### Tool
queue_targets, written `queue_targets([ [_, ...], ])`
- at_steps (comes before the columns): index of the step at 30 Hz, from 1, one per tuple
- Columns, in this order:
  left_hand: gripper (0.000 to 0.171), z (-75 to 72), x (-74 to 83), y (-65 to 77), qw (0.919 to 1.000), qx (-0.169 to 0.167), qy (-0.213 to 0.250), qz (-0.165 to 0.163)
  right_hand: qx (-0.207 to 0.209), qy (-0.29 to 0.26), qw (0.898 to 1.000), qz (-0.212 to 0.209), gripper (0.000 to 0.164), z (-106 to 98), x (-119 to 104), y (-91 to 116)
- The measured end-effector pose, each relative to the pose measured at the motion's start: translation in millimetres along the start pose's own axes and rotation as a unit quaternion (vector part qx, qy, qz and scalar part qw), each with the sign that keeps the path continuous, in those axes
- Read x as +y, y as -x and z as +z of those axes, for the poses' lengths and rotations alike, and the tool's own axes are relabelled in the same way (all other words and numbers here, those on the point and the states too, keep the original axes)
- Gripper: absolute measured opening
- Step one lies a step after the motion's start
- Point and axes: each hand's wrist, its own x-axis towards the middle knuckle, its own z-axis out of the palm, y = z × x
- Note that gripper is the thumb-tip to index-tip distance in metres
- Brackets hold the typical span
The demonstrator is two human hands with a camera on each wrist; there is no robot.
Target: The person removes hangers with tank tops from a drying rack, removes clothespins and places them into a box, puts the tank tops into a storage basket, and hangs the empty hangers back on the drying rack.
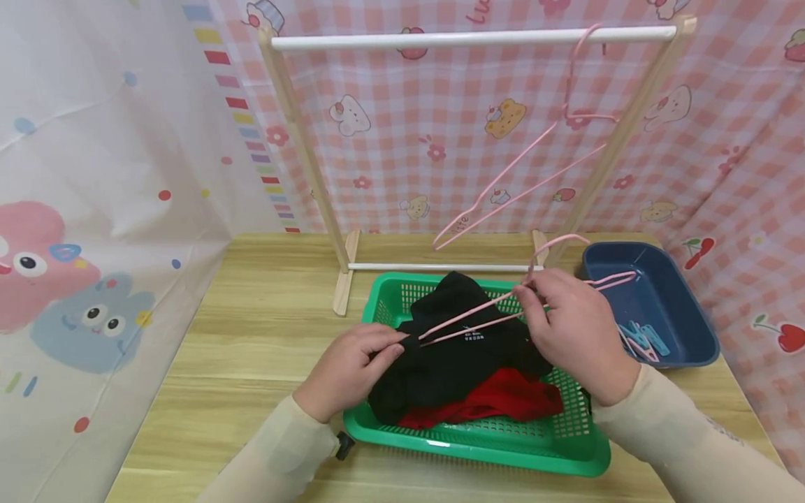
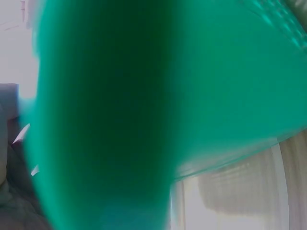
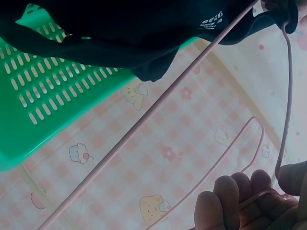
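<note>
My left hand [image 1: 355, 367] pinches the edge of a black T-shirt [image 1: 440, 384] with small white print. My right hand [image 1: 575, 332] holds a pink wire hanger [image 1: 468, 321] just below its hook. The hanger's left end reaches the shirt edge beside my left fingertips; how far it goes inside is hidden. In the right wrist view the hanger's long bar [image 3: 144, 115] runs up to the black cloth. The shirt lies in a green basket [image 1: 553, 461], over a red garment [image 1: 503, 398]. Blurred green basket wall [image 2: 240, 86] covers most of the left wrist view.
Behind the basket stands a wooden rack with a white rod [image 1: 465, 40]. Another pink hanger [image 1: 512, 168] hangs at the rod's right side. To the right, a dark blue bin [image 1: 698, 314] holds blue and pink clothespins [image 1: 655, 339]. Wood-grain tabletop [image 1: 251, 349] extends left of the basket.
</note>
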Motion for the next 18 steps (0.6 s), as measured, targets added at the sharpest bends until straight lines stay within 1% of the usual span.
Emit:
queue_targets([
  [6,0.021,-1.6,0.3,0.3,1.0,0.002,-0.004,-0.007,0.004,-0.002,1.0,0.006,0.009,-2.3,3.9,0.6],
  [13,0.021,-1.5,0.5,2.4,0.9992,-0.001,-0.019,-0.035,0.011,-0.002,1.0,0.008,0.011,-4.7,8.5,0.8],
  [18,0.021,-1.1,-0.2,2.7,0.9986,-0.011,-0.041,-0.032,0.005,-0.004,1.0,0.014,0.011,-5.8,9.6,1.1],
])
